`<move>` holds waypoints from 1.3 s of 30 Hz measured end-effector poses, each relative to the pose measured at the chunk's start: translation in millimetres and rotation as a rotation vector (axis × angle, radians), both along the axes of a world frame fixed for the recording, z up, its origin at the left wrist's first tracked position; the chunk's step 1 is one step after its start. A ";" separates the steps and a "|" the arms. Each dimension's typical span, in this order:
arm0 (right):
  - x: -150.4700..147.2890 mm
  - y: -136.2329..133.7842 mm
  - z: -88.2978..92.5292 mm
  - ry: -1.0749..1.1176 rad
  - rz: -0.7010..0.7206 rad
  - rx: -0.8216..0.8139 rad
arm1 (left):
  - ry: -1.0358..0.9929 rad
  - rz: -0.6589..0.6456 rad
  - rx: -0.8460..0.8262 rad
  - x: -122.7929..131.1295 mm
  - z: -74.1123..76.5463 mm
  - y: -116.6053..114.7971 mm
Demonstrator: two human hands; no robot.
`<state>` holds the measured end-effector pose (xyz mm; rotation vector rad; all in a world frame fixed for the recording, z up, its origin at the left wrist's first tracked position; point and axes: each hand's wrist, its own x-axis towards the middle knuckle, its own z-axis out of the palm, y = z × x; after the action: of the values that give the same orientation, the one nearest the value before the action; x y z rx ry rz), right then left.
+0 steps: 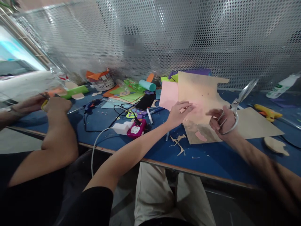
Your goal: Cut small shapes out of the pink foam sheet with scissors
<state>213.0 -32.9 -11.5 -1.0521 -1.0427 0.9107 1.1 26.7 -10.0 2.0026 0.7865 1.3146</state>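
With the silver metal scissors point(235, 102) in your right grip point(223, 121) at the right of the large tan paper sheet point(199, 88), point the blades point(247, 90) away from your left grip point(178, 114), whose hold I cannot tell.

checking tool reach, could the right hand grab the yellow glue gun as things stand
Probably not right away: the path to the yellow glue gun looks free, but scissors occupy the right hand.

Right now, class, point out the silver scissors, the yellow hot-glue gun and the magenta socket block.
Silver scissors point(236, 101): head view, near the pivot.
Yellow hot-glue gun point(266, 112): head view, the body.
Magenta socket block point(136, 129): head view, its white-printed side.
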 end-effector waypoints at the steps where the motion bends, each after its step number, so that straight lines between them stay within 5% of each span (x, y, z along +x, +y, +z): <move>1: 0.7 0.9 -0.2 0.026 -0.013 0.018 | 0.030 -0.005 0.017 0.2 -0.1 -0.8; 10: -2.6 5.1 -15.4 -0.102 -0.017 0.009 | 0.285 -0.067 0.209 3.6 -0.5 -1.5; 22: -13.2 2.8 -12.2 0.091 0.025 -0.035 | 0.036 0.107 0.204 5.0 2.0 -10.1; 30: -19.2 -2.5 -12.2 0.097 0.070 0.046 | -0.020 0.045 -0.010 7.6 1.2 -12.7; 39: -19.1 -2.7 -17.3 0.065 0.090 0.075 | 0.018 0.030 0.074 7.6 5.8 -18.0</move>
<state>193.9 -35.6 -28.8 -0.9139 -1.0688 0.9653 8.8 8.7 -4.3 2.0701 0.7896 1.3628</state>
